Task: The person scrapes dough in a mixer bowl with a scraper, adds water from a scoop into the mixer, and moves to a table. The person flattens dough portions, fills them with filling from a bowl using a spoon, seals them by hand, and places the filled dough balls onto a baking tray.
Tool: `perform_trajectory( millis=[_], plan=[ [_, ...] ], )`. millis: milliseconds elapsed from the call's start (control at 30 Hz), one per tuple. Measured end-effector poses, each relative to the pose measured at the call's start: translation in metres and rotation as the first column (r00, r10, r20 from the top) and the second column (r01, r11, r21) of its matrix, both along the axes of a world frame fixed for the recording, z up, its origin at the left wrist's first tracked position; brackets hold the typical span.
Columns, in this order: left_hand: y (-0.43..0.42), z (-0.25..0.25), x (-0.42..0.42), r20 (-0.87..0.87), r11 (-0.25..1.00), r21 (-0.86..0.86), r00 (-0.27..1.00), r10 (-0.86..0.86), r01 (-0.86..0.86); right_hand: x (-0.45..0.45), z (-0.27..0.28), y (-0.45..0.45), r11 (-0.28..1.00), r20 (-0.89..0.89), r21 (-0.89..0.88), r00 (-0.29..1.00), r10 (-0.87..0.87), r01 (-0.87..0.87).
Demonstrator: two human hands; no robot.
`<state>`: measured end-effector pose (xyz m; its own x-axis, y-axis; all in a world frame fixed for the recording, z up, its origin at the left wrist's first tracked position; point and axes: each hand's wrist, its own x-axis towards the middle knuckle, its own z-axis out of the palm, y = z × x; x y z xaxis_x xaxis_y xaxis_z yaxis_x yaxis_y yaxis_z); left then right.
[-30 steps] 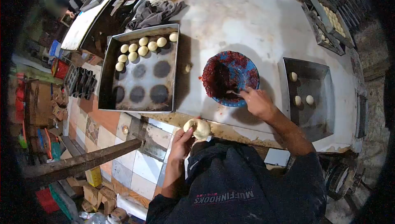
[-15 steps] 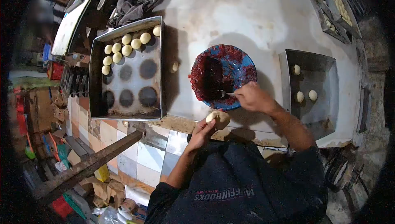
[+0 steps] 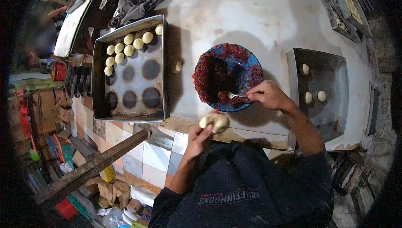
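Note:
A blue bowl [image 3: 254, 69] holds a dark red, chunky filling, smeared up its sides. My right hand [image 3: 270, 96] grips the handle of a metal spoon [image 3: 237, 95], whose tip carries some red filling inside the bowl. Just below the bowl's near rim, my left hand [image 3: 200, 139] holds a piece of pale dough [image 3: 215, 123], thumb pressed on it. On the left, a large metal tray [image 3: 165, 81] bears several round dough balls [image 3: 129, 50] along its far and left sides. Three dough balls lie in a smaller tray [image 3: 333, 121] on the right.
A dark cloth [image 3: 140, 6] lies behind the left tray. Stacked trays of dough balls [image 3: 349, 6] stand at the far right. A wooden beam [image 3: 92, 165] crosses the tiled floor at lower left. Another person [image 3: 42, 35] is at the upper left. A dough scrap [image 3: 178, 66] lies beside the left tray.
The spoon now bears filling and lies nearer the bowl's front. Since the earliest frame, my left hand and the dough have moved right, closer to the bowl.

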<state>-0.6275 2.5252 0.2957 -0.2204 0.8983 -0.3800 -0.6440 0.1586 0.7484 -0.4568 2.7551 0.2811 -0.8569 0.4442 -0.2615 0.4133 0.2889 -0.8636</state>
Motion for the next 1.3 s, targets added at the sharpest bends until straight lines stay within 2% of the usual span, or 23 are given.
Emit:
perform_trajectory(
  millis=[33,133,200,233,300,333,467,500,567,633,700,733,767,800,833,900,967,1033,1100,1133,1167,1233,1300],
  plan=[
    [0.000,-0.001,-0.001,-0.001,1.000,0.001,1.000,-0.001,0.001,0.002,0.006,-0.003,1.000,-0.001,0.001,1.000,-0.001,0.001],
    [0.017,0.002,-0.007,0.030,0.938,-0.047,0.938,0.346,-0.344,0.002,0.023,-0.023,0.989,-0.091,-0.125,0.991,-0.094,0.082],
    [0.028,0.007,-0.012,0.118,0.935,-0.097,0.929,0.350,-0.340,-0.002,0.022,-0.039,0.948,-0.360,0.281,0.932,-0.037,0.146],
    [0.033,0.010,-0.015,0.206,0.932,-0.153,0.912,0.355,-0.328,-0.005,0.020,-0.045,0.947,-0.364,0.287,0.931,-0.031,0.143],
    [0.039,0.020,-0.015,0.275,0.950,-0.097,0.910,0.311,-0.295,-0.009,0.007,-0.056,0.837,-0.406,0.521,0.911,0.074,0.165],
    [0.040,0.021,-0.016,0.263,0.940,-0.126,0.904,0.339,-0.316,-0.007,-0.008,-0.059,0.716,-0.334,0.688,0.928,0.166,0.120],
    [0.032,0.001,-0.028,0.172,0.888,-0.152,0.873,0.456,-0.434,-0.002,-0.022,-0.068,0.619,-0.236,0.772,0.969,0.068,0.144],
    [0.029,0.000,-0.031,0.131,0.865,-0.111,0.855,0.501,-0.489,0.002,-0.023,-0.066,0.617,-0.240,0.773,0.968,0.069,0.148],
    [0.023,0.012,-0.038,0.093,0.869,-0.046,0.864,0.494,-0.492,0.008,-0.023,-0.062,0.649,0.013,0.761,1.000,-0.022,0.004],
    [0.020,0.021,-0.037,0.109,0.880,-0.030,0.874,0.474,-0.474,-0.010,0.006,-0.065,0.616,-0.021,0.787,1.000,-0.020,0.029],
    [0.017,0.022,-0.032,0.121,0.897,-0.015,0.890,0.440,-0.442,-0.036,0.027,-0.077,0.763,-0.368,0.577,0.927,-0.076,0.292],
    [0.017,0.022,-0.028,0.130,0.911,-0.005,0.903,0.410,-0.412,-0.047,0.032,-0.085,0.863,-0.442,0.405,0.891,-0.106,0.304],
    [0.016,0.023,-0.023,0.145,0.919,0.056,0.914,0.380,-0.391,-0.057,0.033,-0.094,0.858,-0.447,0.413,0.889,-0.102,0.306],
    [0.015,0.024,-0.019,0.164,0.911,0.088,0.908,0.385,-0.402,-0.067,0.028,-0.104,0.945,-0.514,-0.012,0.809,-0.286,0.326],
    [0.012,0.026,-0.016,0.182,0.902,0.121,0.902,0.391,-0.415,-0.076,0.022,-0.112,0.860,-0.492,-0.434,0.730,-0.474,0.266],
    [0.006,0.022,-0.018,0.222,0.882,0.175,0.890,0.398,-0.438,-0.091,0.009,-0.122,0.780,-0.512,-0.563,0.627,-0.588,0.272],
    [0.000,0.016,-0.019,0.212,0.834,0.180,0.849,0.485,-0.521,-0.104,0.008,-0.131,0.381,-0.198,-0.892,0.548,-0.813,0.242],
    [-0.015,0.013,-0.014,-0.366,0.892,0.224,0.814,0.450,-0.392,-0.113,0.016,-0.155,0.754,-0.480,-0.524,0.593,-0.646,0.397],
    [-0.039,-0.002,-0.019,-0.812,0.915,0.353,0.421,0.403,-0.195,-0.116,0.070,-0.184,0.923,-0.587,-0.162,0.718,-0.374,0.348],
    [-0.050,0.014,-0.013,-0.836,0.932,0.283,0.419,0.355,-0.225,-0.117,0.083,-0.193,0.902,-0.649,0.205,0.742,-0.165,0.380],
    [-0.062,0.028,-0.012,-0.835,0.930,0.285,0.417,0.359,-0.231,-0.118,0.098,-0.207,0.860,-0.658,0.323,0.747,-0.096,0.395],
    [-0.090,0.052,-0.014,-0.836,0.897,0.386,0.330,0.439,-0.215,-0.125,0.104,-0.235,0.841,-0.692,0.331,0.716,-0.092,0.428],
    [-0.121,0.080,-0.011,-0.619,0.837,0.433,0.565,0.546,-0.334,-0.123,0.117,-0.259,0.807,-0.714,0.397,0.700,-0.027,0.437]
  ],
)
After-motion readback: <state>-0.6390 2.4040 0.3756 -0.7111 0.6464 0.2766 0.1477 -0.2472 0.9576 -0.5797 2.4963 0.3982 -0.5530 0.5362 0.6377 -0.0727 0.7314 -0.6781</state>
